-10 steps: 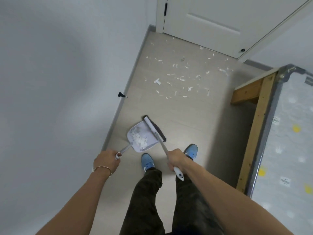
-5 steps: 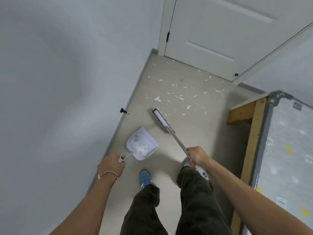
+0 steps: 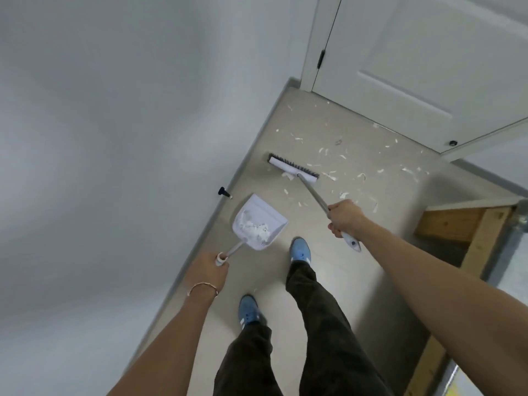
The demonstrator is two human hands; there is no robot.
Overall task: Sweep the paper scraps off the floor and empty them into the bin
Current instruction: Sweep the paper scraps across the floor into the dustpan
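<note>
since the earlier frames my broom (image 3: 294, 169) has swung away from the dustpan (image 3: 258, 222) and out toward the door (image 3: 423, 61), and my right foot has stepped forward.

largest first: the grey wall (image 3: 114, 138) fills the left of the view, with the white door closed at the top right. the pale floor (image 3: 343, 281) runs between them as a narrow strip, and a wooden frame (image 3: 471, 241) stands at the right edge. my legs in dark trousers (image 3: 320, 324) come up from the bottom, blue shoes (image 3: 300, 251) on the floor, the right one ahead of the left.

the broom's long axis runs from my right hand (image 3: 344, 217) up and to the left, the head pointing toward the door and lying crosswise on the floor among the paper scraps (image 3: 337, 155). my right fingers are wrapped round the handle, with its white end sticking out below my fist.

the dustpan sits between the broom head and my left hand (image 3: 208, 267), its open mouth pointing up and right toward the scraps, its handle running down-left into my curled left fingers. it holds a heap of white scraps (whether its lip touches the floor i cannot tell).

loose scraps lie scattered from the broom head to the door. a small black doorstop (image 3: 224, 192) juts from the base of the wall, just beside the dustpan. a thin bracelet (image 3: 203, 287) circles my left wrist.
</note>
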